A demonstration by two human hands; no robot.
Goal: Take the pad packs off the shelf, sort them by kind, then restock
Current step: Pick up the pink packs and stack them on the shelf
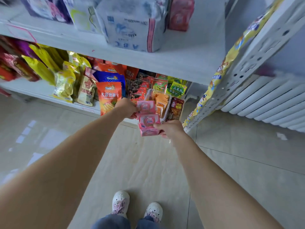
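Observation:
Two small pink pad packs are held out in front of the lower shelf. My left hand (126, 108) grips the upper pink pack (146, 107) by its left side. My right hand (170, 128) pinches the lower pink pack (148, 127) at its right edge. The two packs overlap, and the lower one looks like a stack of pink packs. On the upper white shelf (181, 63) stand more pad packs: a large white and blue pack (132, 30), a red-pink pack (180, 14) and purple packs (47, 9).
The lower shelf holds snack bags: yellow (64, 83), orange (108, 96), green (175, 88), and a clear tub (159, 100) of orange sachets. A perforated white upright (247, 63) with a yellow strip stands at right, a white radiator (270, 103) beyond. Tiled floor and my shoes lie below.

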